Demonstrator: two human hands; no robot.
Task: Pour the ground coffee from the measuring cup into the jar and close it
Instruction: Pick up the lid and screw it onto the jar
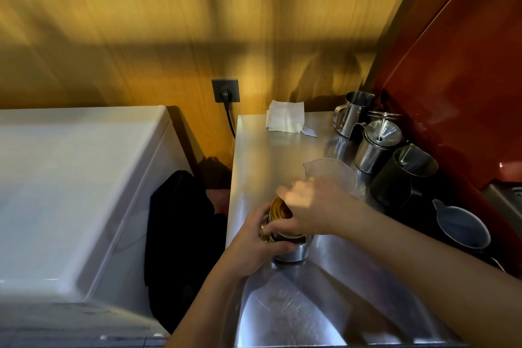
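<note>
My left hand wraps around the near-left side of the jar, which stands on the steel desk near its left edge. My right hand comes over the top, fingers closed on the gold lid, held tilted above the jar's mouth. The clear measuring cup stands just beyond my right hand, with metal pitchers further right.
</note>
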